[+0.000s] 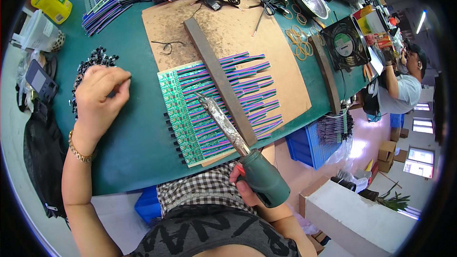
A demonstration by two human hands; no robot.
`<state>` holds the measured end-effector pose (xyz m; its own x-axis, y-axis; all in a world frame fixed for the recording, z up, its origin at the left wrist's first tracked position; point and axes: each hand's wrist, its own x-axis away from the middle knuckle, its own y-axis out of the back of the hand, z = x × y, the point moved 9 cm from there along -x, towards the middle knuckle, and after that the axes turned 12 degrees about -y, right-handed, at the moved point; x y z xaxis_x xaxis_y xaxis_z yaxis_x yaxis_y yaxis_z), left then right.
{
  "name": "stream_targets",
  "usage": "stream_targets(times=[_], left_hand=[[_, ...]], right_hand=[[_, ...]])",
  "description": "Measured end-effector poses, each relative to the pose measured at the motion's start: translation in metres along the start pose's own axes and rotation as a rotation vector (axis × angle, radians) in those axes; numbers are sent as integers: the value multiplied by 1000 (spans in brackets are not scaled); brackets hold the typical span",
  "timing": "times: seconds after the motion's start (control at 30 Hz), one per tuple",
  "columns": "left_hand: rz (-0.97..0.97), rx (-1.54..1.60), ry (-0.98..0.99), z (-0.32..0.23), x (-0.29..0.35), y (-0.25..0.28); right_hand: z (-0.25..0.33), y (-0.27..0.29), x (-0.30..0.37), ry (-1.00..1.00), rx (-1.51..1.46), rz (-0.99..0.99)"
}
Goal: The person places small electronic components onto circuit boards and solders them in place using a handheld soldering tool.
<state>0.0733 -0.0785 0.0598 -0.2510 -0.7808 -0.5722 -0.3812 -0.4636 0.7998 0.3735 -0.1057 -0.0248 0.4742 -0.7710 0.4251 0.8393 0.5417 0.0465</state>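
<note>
Left hand [100, 93]: nine o'clock of the view, thumb and forefinger close together; whether they grip anything cannot be told.
Black parts [100, 56]: piled beside that hand, toward ten.
Right hand [246, 192]: five o'clock, partly hidden, fingers around the soldering iron [265, 180], tip toward eleven.
Circuit boards [180, 119]: green row, nine o'clock, nearer centre.
Wires [204, 131]: under a metal bar [219, 78].

The left forearm [77, 183] reaches forward, the left hand [101, 90] curled — fingers [112, 75] bent inward; the right forearm [286, 221] angles inward — the right hand [244, 191] closed, mostly hidden.
</note>
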Motion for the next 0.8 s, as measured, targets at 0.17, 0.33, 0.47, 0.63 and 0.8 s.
stream_targets(times=[0.17,0.33,0.47,0.63,0.8], left_hand=[[66,375,324,5,15,-19],[45,619,542,16,37,-39],[-15,550,545,16,37,-25],[-81,675,480,14,39,-27],[-104,787,596,5,38,-32]], right_hand=[[-5,-3,-7,126,243,84],[-3,-3,-13,119,130,50],[14,-7,-9,296,368,-4],[2,0,-13,175,197,-94],[10,-4,-11,343,334,-134]])
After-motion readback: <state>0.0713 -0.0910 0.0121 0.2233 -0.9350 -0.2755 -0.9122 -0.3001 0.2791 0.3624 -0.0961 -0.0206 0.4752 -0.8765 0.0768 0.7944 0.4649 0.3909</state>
